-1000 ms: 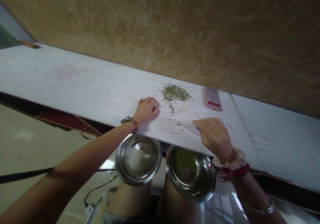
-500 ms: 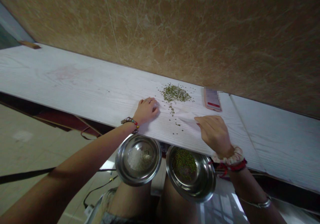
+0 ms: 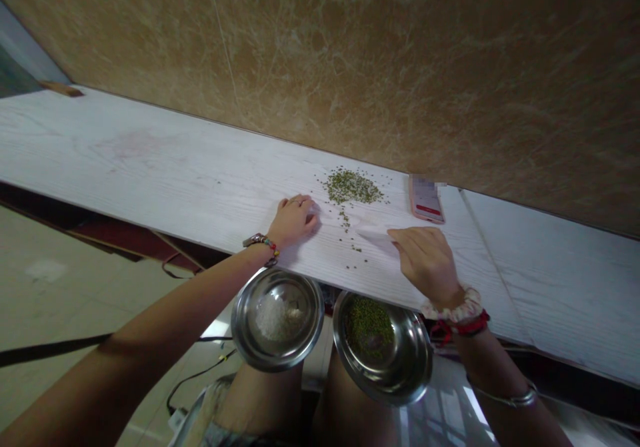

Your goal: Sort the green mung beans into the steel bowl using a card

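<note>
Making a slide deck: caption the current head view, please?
Right hand pinching a pale, thin piece beside scattered green beans, above two metal bowls.

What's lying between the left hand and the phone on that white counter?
A loose pile of small green grains, seen in the head view, lies between the left hand and the phone on the white counter.

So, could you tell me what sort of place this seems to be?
Probably a home or small shop interior, though I can't tell which: a narrow white wood-grain counter runs along a brown marble-patterned wall, above a glossy tiled floor.
</note>
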### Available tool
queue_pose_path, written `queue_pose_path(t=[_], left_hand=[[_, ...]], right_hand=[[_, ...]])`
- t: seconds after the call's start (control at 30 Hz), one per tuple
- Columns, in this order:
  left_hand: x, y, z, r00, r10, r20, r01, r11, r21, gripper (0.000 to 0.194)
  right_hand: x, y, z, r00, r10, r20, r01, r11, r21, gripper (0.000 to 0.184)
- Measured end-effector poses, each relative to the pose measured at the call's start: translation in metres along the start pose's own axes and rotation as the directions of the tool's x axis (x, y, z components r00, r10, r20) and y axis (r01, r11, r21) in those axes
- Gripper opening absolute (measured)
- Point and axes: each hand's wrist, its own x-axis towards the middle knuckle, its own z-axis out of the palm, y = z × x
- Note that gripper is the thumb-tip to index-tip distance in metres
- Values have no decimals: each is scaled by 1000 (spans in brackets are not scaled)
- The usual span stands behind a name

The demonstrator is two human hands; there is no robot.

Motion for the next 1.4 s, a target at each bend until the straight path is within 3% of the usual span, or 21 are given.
queue_pose_path(t=[0.47,0.67,1.17,1.4], left_hand=[[1,-2,2,1000,14,-15,-14,1000,14,36],[1,-3,3,999,27,-25,-27,1000,7,35],[1,-3,3,1000,26,-12,-26,1000,18,35],[1,0,0,1000,8,4,-8,1000,25,37]], right_hand=[[0,4,7,1000,29,-11,-30,998,-47,26],[6,-5,4,1000,19,-19,-18,999,42,28],[6,-9,6,1000,-11,-1,11,999,44,34],[5,0,8,1000,-21,3,21,998,-56,22]])
